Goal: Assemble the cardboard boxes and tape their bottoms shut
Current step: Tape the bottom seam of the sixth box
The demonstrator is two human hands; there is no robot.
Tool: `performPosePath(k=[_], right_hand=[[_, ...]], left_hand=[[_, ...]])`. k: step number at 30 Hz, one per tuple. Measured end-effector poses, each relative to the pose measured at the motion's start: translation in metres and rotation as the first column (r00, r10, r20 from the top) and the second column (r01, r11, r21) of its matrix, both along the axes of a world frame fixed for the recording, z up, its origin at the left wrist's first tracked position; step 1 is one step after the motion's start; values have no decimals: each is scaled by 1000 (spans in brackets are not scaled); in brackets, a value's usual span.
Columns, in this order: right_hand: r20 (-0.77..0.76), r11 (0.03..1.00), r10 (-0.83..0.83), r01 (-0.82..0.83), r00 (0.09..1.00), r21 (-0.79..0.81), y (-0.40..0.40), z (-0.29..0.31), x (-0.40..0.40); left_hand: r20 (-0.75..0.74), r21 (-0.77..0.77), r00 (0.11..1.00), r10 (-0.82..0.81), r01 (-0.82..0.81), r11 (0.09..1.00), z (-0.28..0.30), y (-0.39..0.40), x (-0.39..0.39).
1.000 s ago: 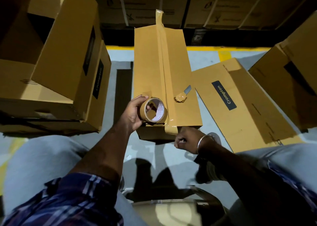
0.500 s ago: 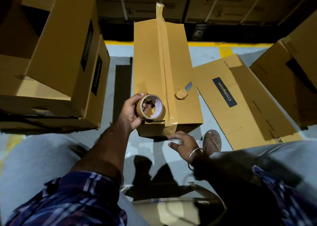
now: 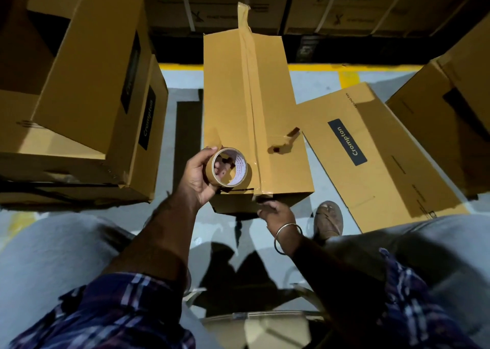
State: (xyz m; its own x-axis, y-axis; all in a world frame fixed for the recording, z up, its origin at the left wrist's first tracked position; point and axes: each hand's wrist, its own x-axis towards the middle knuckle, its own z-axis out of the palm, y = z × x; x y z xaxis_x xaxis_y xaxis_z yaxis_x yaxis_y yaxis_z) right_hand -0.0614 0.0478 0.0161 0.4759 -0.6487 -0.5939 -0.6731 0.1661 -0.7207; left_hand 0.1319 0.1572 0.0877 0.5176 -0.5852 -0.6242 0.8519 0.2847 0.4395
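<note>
A long brown cardboard box (image 3: 228, 104) stands on the floor in front of me, its flaps closed upward. A strip of brown tape (image 3: 249, 83) runs along the centre seam, with a loose end sticking up at the far edge. My left hand (image 3: 197, 179) grips a roll of brown tape (image 3: 229, 169) over the box's near left corner. My right hand (image 3: 274, 210) presses the tape's near end down over the box's front edge with straight fingers. A small cutter (image 3: 285, 143) wrapped in tape lies on the box's right flap.
A flat Crompton carton (image 3: 371, 157) lies on the floor at the right. Assembled boxes (image 3: 87, 83) are stacked at the left, and another box (image 3: 450, 125) stands at the far right. Strapped cartons line the back. My sandalled foot (image 3: 327, 218) rests near the box.
My right hand opened from a fist below the box edge and rose to press the tape end on the front edge. The left hand with the roll shifted slightly left.
</note>
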Motion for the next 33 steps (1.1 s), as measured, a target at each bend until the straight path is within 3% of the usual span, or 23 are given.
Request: performPosePath(k=[3,4,6,8,9,12,14,21,25,26,28,31,32,33], right_hand=[[-101,970,-70,91,992,226,0,2,0],[-112,978,-18,41,994,206,0,6,-1],[-136,977,211,-214,968,-5,-4,13,-6],[-242,894,380,-422,893,-152,-10,29,-3],[-217,879,413,-450,884,-158,-12,37,-1],[24,925,374,-371,927,-80,-16,47,11],[77,936,353,-351,933,-37,-15,41,14],[98,956,294,-294,951,-14,-1,1,8],[-98,947,319,-321,943,-2,-5,-10,12],[-157,930,363,-367,919,-1,-6,-11,10],[-260,854,521,-495,813,161,-10,8,12],[-351,560,827,-706,440,434,-28,71,24],[-331,506,861,-721,387,474,-36,98,33],[-321,503,862,-749,393,431,-46,123,46]], left_hand=[[6,12,1000,-6,6,1000,0,2,1],[8,20,1000,0,0,1000,0,2,1],[21,27,1000,1,-1,1000,0,0,-1],[34,42,999,3,-4,999,1,-1,-2],[40,52,999,2,-5,999,1,-2,-2],[60,58,998,-6,3,998,0,-3,-1],[73,59,997,2,-6,998,-1,-5,-2],[98,82,995,28,-36,996,3,-9,-6],[95,92,995,36,-45,995,5,-9,-5],[95,97,995,38,-48,994,5,-9,-6],[81,102,996,39,-48,994,8,-10,-6],[70,102,997,40,-47,994,10,-10,-6],[71,100,997,42,-49,994,11,-10,-6],[65,93,997,51,-57,994,11,-12,-6]])
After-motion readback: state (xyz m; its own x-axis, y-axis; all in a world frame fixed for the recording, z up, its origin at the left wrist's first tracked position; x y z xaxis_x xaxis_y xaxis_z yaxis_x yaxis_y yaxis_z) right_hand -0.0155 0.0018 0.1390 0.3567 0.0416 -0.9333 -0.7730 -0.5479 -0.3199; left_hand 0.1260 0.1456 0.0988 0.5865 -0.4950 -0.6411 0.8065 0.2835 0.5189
